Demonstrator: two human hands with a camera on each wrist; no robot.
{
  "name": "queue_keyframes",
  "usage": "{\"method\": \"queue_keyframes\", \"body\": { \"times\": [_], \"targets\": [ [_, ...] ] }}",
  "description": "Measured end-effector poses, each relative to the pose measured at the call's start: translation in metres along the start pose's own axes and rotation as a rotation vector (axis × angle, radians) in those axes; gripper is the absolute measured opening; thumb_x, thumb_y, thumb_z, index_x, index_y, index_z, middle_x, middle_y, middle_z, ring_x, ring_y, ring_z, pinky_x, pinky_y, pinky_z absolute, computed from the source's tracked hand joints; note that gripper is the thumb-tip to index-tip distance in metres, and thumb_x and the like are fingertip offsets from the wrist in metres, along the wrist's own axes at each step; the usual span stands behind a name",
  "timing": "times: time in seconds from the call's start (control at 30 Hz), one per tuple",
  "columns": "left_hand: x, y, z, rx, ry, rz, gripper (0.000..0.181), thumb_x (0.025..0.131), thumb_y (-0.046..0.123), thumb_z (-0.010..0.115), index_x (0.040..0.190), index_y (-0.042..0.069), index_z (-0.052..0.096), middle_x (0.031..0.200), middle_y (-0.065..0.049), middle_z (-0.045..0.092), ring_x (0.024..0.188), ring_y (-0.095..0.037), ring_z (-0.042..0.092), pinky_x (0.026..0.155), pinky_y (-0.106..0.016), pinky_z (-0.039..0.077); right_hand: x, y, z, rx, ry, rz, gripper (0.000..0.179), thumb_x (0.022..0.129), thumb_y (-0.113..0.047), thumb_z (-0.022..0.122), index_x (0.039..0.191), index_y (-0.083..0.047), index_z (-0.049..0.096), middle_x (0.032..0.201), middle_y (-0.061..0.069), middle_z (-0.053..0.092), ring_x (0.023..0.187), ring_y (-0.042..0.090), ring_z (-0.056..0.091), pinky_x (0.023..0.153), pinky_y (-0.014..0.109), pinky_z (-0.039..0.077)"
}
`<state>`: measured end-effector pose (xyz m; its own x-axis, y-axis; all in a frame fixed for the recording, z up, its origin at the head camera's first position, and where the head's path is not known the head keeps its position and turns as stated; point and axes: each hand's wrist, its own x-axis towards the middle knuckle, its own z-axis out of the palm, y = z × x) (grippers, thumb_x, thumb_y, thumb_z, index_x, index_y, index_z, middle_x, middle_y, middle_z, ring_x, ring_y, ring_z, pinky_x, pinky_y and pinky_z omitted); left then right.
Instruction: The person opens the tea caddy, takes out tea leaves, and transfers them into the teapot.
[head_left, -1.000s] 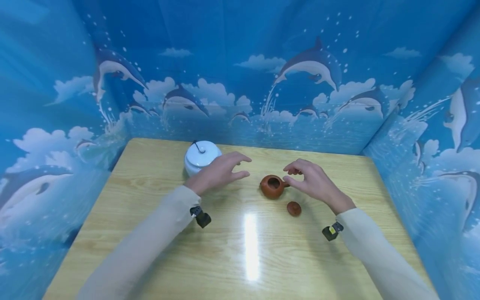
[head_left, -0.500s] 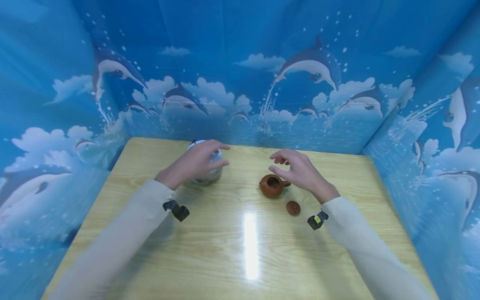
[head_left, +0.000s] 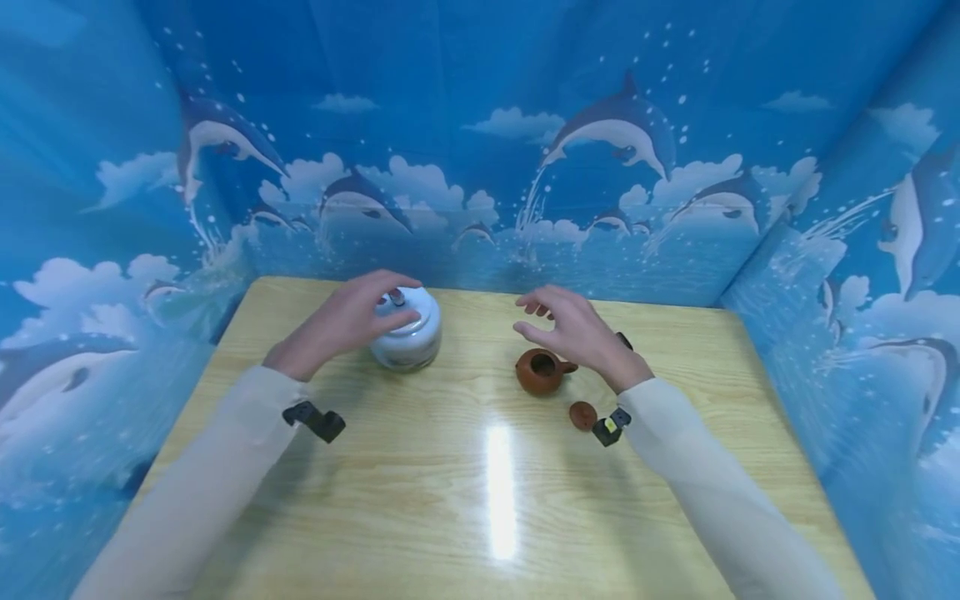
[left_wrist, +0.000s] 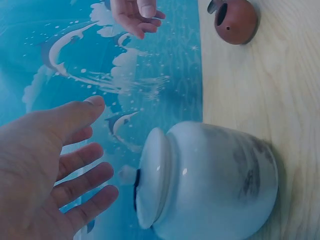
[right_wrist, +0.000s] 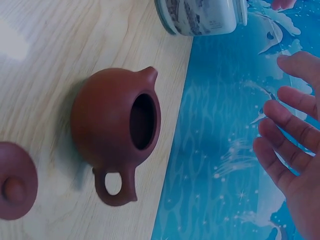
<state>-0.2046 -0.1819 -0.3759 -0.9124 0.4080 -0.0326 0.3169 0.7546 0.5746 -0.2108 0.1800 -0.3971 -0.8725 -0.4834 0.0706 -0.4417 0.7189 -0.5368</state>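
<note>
A white lidded jar (head_left: pixel 415 343) with a dark painted scene stands at the table's back left. My left hand (head_left: pixel 347 315) hovers over its near left side, fingers spread and relaxed, holding nothing. In the left wrist view the jar's knob (left_wrist: pixel 128 175) lies just beyond the fingertips. A small reddish-brown teapot (right_wrist: pixel 107 120) sits uncovered to the right of the jar, its handle (right_wrist: pixel 114 196) pointing right in the head view. Its round lid (head_left: pixel 582 415) lies on the table in front of it. My right hand (head_left: pixel 573 327) is above and behind the teapot, loosely bent and holding nothing.
The light wood table (head_left: pixel 420 500) carries a bright glare streak in the middle. Blue dolphin-print curtains (head_left: pixel 480 150) enclose it at the back and both sides. Each sleeved wrist wears a small black camera, one seen below the left hand (head_left: pixel 318 421).
My left hand has moved left, from right of the jar to over its left side. My right hand has shifted left and a little farther back. Jar, teapot and lid stay put.
</note>
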Motion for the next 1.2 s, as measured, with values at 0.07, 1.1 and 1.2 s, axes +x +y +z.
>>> {"method": "queue_keyframes", "body": {
  "times": [0.07, 1.1, 1.2],
  "targets": [
    [-0.003, -0.002, -0.004, -0.004, 0.014, -0.022, 0.056, 0.107, 0.039, 0.072, 0.156, 0.016, 0.059, 0.155, -0.012, 0.061, 0.136, -0.034, 0.060, 0.110, -0.060, 0.055, 0.003, -0.003, 0.001, -0.004, 0.002, -0.011, 0.043, 0.106, -0.040, 0.072, 0.142, -0.015, 0.069, 0.129, 0.007, 0.071, 0.116, 0.028, 0.068, 0.100, 0.050, 0.060],
    [-0.021, -0.076, 0.000, -0.055, -0.028, -0.227, 0.100, 0.095, 0.067, 0.076, 0.171, 0.014, 0.036, 0.172, -0.022, 0.040, 0.147, -0.047, 0.051, 0.115, -0.070, 0.049, 0.058, -0.048, 0.030, 0.019, -0.050, -0.076, 0.054, 0.105, -0.048, 0.072, 0.148, -0.017, 0.065, 0.140, 0.008, 0.067, 0.128, 0.028, 0.064, 0.104, 0.048, 0.058],
    [-0.019, -0.079, 0.005, -0.085, -0.046, -0.234, 0.107, 0.093, 0.069, 0.077, 0.173, 0.015, 0.031, 0.175, -0.021, 0.036, 0.150, -0.047, 0.049, 0.117, -0.071, 0.048, 0.062, -0.051, 0.036, 0.021, -0.057, -0.076, 0.058, 0.105, -0.049, 0.072, 0.154, -0.020, 0.061, 0.148, 0.005, 0.063, 0.129, 0.027, 0.062, 0.105, 0.049, 0.058]
  ]
}}
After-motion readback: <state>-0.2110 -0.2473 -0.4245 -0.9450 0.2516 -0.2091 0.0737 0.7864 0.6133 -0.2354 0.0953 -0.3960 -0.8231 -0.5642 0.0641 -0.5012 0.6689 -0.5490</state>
